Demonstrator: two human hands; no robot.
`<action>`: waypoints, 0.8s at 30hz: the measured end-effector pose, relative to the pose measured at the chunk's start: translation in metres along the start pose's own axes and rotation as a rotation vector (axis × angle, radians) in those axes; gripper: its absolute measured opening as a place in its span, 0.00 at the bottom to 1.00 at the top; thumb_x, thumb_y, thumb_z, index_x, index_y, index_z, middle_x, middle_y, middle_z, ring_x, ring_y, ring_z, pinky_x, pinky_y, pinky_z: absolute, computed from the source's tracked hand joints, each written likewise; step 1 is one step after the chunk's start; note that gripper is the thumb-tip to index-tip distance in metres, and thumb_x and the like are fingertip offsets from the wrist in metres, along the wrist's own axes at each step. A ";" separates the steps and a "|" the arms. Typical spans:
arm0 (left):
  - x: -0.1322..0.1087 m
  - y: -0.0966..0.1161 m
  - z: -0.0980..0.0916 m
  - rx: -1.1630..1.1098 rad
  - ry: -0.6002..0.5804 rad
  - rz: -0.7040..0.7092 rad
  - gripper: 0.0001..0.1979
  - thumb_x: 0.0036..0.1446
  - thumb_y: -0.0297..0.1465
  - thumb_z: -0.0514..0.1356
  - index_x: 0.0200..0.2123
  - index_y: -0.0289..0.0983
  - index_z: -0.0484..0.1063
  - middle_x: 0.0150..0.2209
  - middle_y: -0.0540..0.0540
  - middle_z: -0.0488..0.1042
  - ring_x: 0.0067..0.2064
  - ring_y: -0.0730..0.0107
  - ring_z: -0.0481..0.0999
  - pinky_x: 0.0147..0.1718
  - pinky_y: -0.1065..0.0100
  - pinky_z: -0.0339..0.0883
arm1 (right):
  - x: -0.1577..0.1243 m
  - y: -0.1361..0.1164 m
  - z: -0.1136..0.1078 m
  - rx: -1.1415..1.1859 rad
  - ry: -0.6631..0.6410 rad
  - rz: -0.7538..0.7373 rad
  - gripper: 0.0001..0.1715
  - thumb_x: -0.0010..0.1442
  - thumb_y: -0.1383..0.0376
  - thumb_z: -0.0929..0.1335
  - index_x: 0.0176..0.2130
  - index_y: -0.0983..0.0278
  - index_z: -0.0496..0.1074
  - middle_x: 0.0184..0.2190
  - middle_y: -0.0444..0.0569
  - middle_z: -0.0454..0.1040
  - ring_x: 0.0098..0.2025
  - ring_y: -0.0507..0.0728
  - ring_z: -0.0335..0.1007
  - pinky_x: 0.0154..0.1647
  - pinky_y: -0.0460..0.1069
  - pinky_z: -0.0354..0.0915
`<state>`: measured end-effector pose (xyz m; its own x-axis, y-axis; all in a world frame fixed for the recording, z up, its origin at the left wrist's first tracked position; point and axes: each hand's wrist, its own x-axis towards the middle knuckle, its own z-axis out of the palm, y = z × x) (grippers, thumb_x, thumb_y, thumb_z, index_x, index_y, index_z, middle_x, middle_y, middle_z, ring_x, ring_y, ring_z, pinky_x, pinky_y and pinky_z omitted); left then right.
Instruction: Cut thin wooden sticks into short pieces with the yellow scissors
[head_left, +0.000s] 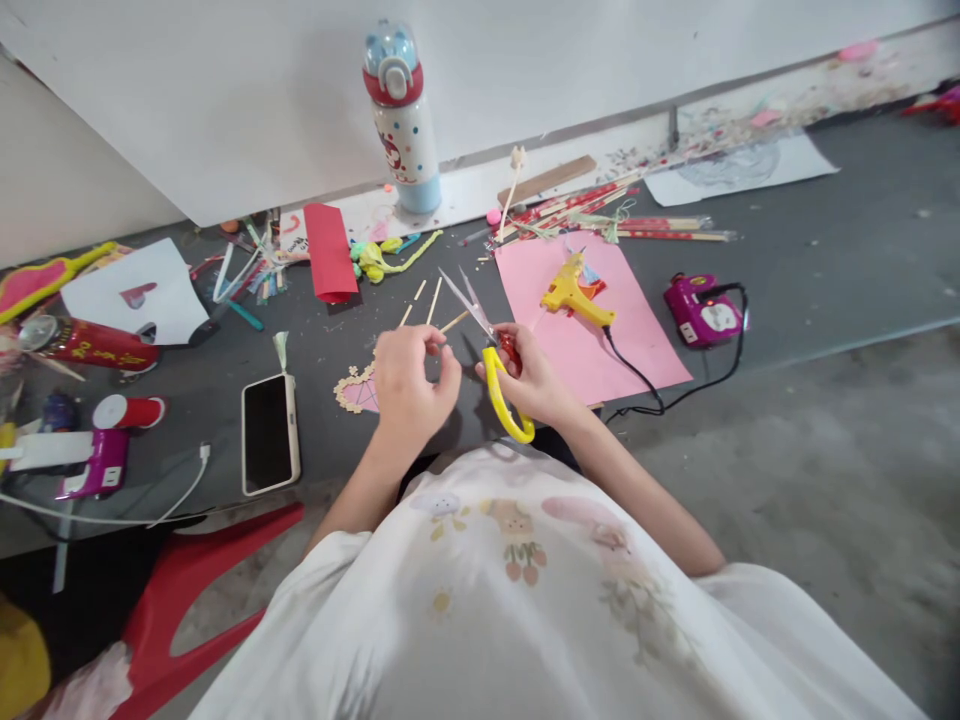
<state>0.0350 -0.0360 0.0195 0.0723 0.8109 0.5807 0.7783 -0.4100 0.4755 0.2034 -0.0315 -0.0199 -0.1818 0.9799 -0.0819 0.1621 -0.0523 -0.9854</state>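
My right hand (531,378) is closed around the yellow handle of a pair of scissors (474,305), with a red part showing by the fingers. The blades are spread and point away from me. Close by on the left, my left hand (416,385) has its fingers curled and thumb drawn in; what they hold, if anything, is hidden. One thin wooden stick (454,322) reaches from near its fingertips towards the blades; I cannot tell whether it is gripped. Two more sticks (433,300) lie behind. Partly covered by my left hand is a pink piece edged with small wooden bits (356,390).
A yellow glue gun (574,290) rests on pink paper (637,350), its cord near a purple power block (703,312). A phone (270,435), red can (90,343) and thread spool (129,411) are left. A bottle (405,130) and bundled sticks (577,208) stand or lie behind.
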 end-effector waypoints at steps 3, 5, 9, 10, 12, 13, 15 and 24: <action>0.007 -0.016 0.003 0.086 -0.104 0.041 0.08 0.59 0.31 0.56 0.41 0.37 0.69 0.37 0.44 0.75 0.41 0.66 0.72 0.45 0.63 0.64 | -0.005 -0.007 -0.003 -0.064 -0.028 -0.037 0.32 0.52 0.58 0.72 0.53 0.61 0.58 0.31 0.40 0.59 0.31 0.50 0.59 0.33 0.46 0.61; 0.007 -0.023 0.007 0.053 -0.175 0.014 0.11 0.61 0.35 0.55 0.44 0.38 0.70 0.39 0.45 0.76 0.41 0.68 0.74 0.44 0.66 0.65 | -0.008 -0.012 -0.005 -0.117 -0.048 -0.051 0.32 0.52 0.58 0.72 0.53 0.61 0.59 0.32 0.42 0.61 0.33 0.51 0.61 0.35 0.47 0.62; 0.004 -0.026 0.011 0.010 -0.197 -0.028 0.12 0.63 0.37 0.53 0.41 0.38 0.73 0.35 0.47 0.78 0.36 0.72 0.75 0.38 0.71 0.66 | -0.012 -0.017 -0.006 -0.186 -0.081 -0.077 0.34 0.52 0.54 0.71 0.53 0.61 0.58 0.35 0.45 0.63 0.36 0.52 0.62 0.38 0.48 0.64; 0.003 -0.026 0.011 0.004 -0.192 -0.031 0.12 0.64 0.37 0.53 0.40 0.38 0.74 0.33 0.48 0.78 0.35 0.73 0.75 0.37 0.72 0.66 | -0.012 -0.017 -0.006 -0.193 -0.087 -0.080 0.34 0.52 0.53 0.71 0.53 0.61 0.58 0.35 0.45 0.63 0.36 0.52 0.62 0.39 0.48 0.64; 0.002 -0.025 0.010 -0.004 -0.184 -0.025 0.13 0.64 0.37 0.52 0.38 0.38 0.74 0.31 0.49 0.78 0.34 0.73 0.76 0.36 0.73 0.65 | -0.013 -0.017 -0.007 -0.201 -0.100 -0.083 0.35 0.52 0.52 0.71 0.53 0.61 0.58 0.35 0.45 0.63 0.36 0.52 0.63 0.40 0.49 0.64; 0.002 -0.024 0.009 -0.006 -0.182 -0.020 0.13 0.64 0.36 0.52 0.37 0.38 0.74 0.30 0.49 0.78 0.33 0.73 0.76 0.36 0.73 0.65 | -0.013 -0.016 -0.007 -0.203 -0.105 -0.083 0.35 0.52 0.51 0.71 0.53 0.61 0.58 0.35 0.45 0.63 0.36 0.52 0.63 0.40 0.49 0.64; 0.002 -0.024 0.008 -0.006 -0.182 -0.002 0.13 0.64 0.36 0.53 0.38 0.37 0.75 0.30 0.49 0.78 0.33 0.74 0.76 0.35 0.74 0.65 | -0.013 -0.016 -0.008 -0.205 -0.117 -0.085 0.35 0.53 0.52 0.71 0.54 0.61 0.57 0.35 0.44 0.62 0.36 0.52 0.64 0.40 0.49 0.65; 0.004 -0.021 0.003 -0.021 -0.217 -0.015 0.15 0.64 0.36 0.52 0.33 0.38 0.76 0.27 0.49 0.77 0.29 0.74 0.75 0.32 0.74 0.65 | -0.013 -0.019 -0.011 -0.199 -0.136 -0.120 0.35 0.53 0.53 0.71 0.53 0.61 0.57 0.35 0.45 0.63 0.35 0.52 0.63 0.39 0.49 0.65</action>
<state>0.0209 -0.0234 0.0101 0.1954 0.8867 0.4191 0.7673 -0.4043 0.4977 0.2137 -0.0413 0.0014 -0.3374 0.9414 0.0014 0.3162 0.1147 -0.9417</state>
